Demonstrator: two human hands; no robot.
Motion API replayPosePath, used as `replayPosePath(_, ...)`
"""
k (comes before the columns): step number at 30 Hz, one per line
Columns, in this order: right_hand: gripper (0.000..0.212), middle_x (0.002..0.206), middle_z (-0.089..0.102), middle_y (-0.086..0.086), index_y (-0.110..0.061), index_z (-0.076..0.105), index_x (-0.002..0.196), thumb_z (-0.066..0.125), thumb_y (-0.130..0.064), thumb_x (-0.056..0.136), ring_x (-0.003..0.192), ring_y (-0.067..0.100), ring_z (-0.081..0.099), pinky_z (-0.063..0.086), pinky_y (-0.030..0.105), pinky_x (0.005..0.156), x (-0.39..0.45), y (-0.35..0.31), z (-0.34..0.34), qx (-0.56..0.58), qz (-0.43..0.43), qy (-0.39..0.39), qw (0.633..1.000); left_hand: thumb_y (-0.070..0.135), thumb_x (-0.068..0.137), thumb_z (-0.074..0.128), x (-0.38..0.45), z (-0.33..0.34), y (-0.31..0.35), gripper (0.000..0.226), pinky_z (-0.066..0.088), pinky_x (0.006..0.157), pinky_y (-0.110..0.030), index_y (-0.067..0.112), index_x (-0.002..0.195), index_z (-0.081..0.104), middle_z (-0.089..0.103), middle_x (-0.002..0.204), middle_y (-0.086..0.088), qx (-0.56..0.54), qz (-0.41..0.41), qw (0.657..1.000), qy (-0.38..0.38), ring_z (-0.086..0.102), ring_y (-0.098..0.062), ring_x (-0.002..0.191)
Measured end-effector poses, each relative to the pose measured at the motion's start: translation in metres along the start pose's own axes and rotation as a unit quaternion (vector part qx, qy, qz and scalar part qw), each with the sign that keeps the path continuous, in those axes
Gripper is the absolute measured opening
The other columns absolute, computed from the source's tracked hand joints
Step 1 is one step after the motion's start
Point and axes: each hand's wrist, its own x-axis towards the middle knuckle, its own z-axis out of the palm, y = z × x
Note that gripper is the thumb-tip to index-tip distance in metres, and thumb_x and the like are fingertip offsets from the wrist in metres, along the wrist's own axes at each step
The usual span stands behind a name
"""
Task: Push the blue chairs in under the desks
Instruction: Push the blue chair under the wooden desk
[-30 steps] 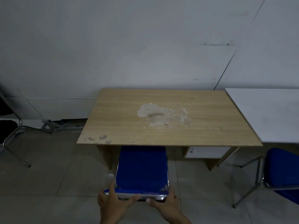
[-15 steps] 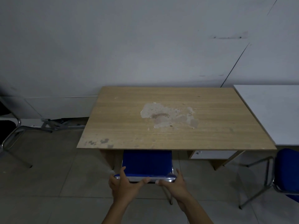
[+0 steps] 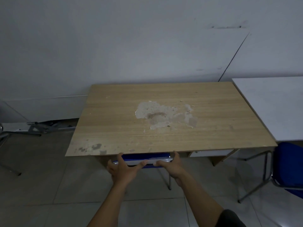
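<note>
A blue chair [image 3: 144, 156] with a chrome top rail is almost wholly hidden under the wooden desk [image 3: 164, 131]; only the top of its backrest and one rear leg show. My left hand [image 3: 122, 168] and my right hand [image 3: 170, 165] both grip that top rail, side by side at the desk's front edge. A second blue chair [image 3: 288, 166] on chrome legs stands pulled out at the right, in front of a white desk [image 3: 275, 108].
The wooden desk stands against a white wall, its top worn with a pale peeled patch. Metal frame parts [image 3: 42, 127] lie on the floor by the wall at the left. The floor is grey tile.
The chair has slid forward under the wooden desk; its blue backrest, plainly visible a second ago, is now mostly hidden. Both hands moved forward with it, arms now stretched out.
</note>
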Motion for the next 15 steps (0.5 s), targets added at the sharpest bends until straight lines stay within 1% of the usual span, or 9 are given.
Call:
replayPosePath(3, 0.158, 0.167, 0.016, 0.008, -0.038, 0.004, 0.160, 0.099, -0.059, 0.035, 0.147, 0.035, 0.030, 0.041, 0.054, 0.113, 0.007, -0.001, 0.000, -0.019, 0.014, -0.008, 1.000, 0.104, 0.022, 0.066, 0.002, -0.002, 0.003, 0.151, 0.040, 0.114, -0.061, 0.043, 0.151, 0.021, -0.015, 0.165, -0.003, -0.002, -0.005, 1.000, -0.006, 0.000, -0.034, 0.155)
replayPosePath(6, 0.163, 0.167, 0.017, 0.009, -0.041, 0.001, 0.160, 0.099, -0.061, 0.032, 0.146, 0.037, 0.031, 0.042, 0.057, 0.111, 0.008, 0.002, -0.002, -0.015, 0.023, -0.014, 1.000, 0.106, 0.015, 0.060, -0.003, -0.005, 0.005, 0.158, 0.039, 0.115, -0.061, 0.041, 0.153, 0.022, -0.019, 0.163, 0.001, -0.007, -0.001, 1.000, -0.002, -0.004, -0.032, 0.155)
replayPosePath(9, 0.161, 0.165, 0.026, 0.012, -0.038, -0.004, 0.160, 0.099, -0.060, 0.038, 0.142, 0.039, 0.039, 0.046, 0.059, 0.107, 0.005, -0.004, -0.005, -0.027, 0.035, -0.026, 0.999, 0.108, 0.009, 0.056, -0.007, -0.010, 0.010, 0.163, 0.035, 0.116, -0.062, 0.040, 0.153, 0.020, -0.018, 0.164, -0.004, 0.007, -0.010, 1.000, -0.013, -0.001, -0.035, 0.154)
replayPosePath(10, 0.160, 0.165, 0.027, 0.012, -0.036, -0.006, 0.161, 0.098, -0.061, 0.041, 0.141, 0.039, 0.040, 0.046, 0.059, 0.106, 0.003, -0.007, -0.007, -0.033, 0.037, -0.030, 0.998, 0.108, 0.010, 0.056, -0.007, -0.010, 0.011, 0.162, 0.035, 0.116, -0.062, 0.040, 0.153, 0.020, -0.016, 0.164, -0.005, 0.016, -0.015, 1.000, -0.016, 0.001, -0.036, 0.154)
replayPosePath(12, 0.163, 0.166, 0.024, 0.012, -0.031, -0.009, 0.161, 0.094, -0.065, 0.039, 0.141, 0.041, 0.040, 0.048, 0.059, 0.105, -0.004, -0.011, -0.007, -0.056, 0.040, -0.017, 0.997, 0.108, 0.013, 0.056, -0.010, -0.012, 0.009, 0.157, 0.035, 0.117, -0.061, 0.041, 0.151, 0.021, -0.012, 0.165, -0.009, 0.031, -0.020, 0.999, -0.028, 0.004, -0.040, 0.154)
replayPosePath(13, 0.164, 0.168, 0.020, 0.011, -0.029, -0.010, 0.161, 0.092, -0.067, 0.038, 0.143, 0.041, 0.038, 0.048, 0.058, 0.105, -0.010, -0.007, -0.005, -0.067, 0.039, 0.006, 0.997, 0.108, 0.015, 0.057, -0.012, -0.010, 0.005, 0.155, 0.034, 0.117, -0.060, 0.041, 0.150, 0.022, -0.010, 0.165, -0.011, 0.043, -0.020, 0.998, -0.031, 0.005, -0.041, 0.154)
replayPosePath(14, 0.164, 0.169, 0.013, 0.010, -0.027, -0.011, 0.162, 0.091, -0.068, 0.040, 0.147, 0.040, 0.032, 0.045, 0.057, 0.108, -0.012, -0.014, -0.002, -0.065, 0.017, 0.025, 0.997, 0.107, 0.022, 0.060, -0.008, -0.016, 0.013, 0.150, 0.033, 0.118, -0.060, 0.042, 0.151, 0.021, -0.009, 0.165, -0.011, 0.047, -0.015, 0.998, -0.043, 0.005, -0.042, 0.154)
replayPosePath(15, 0.160, 0.171, 0.005, 0.008, -0.026, -0.012, 0.162, 0.092, -0.067, 0.047, 0.152, 0.038, 0.023, 0.040, 0.055, 0.114, -0.027, -0.001, 0.005, -0.066, 0.006, 0.051, 0.996, 0.102, 0.033, 0.065, -0.013, -0.016, 0.004, 0.142, 0.031, 0.119, -0.061, 0.043, 0.153, 0.018, -0.010, 0.166, -0.011, 0.055, -0.024, 0.997, -0.056, 0.002, -0.042, 0.155)
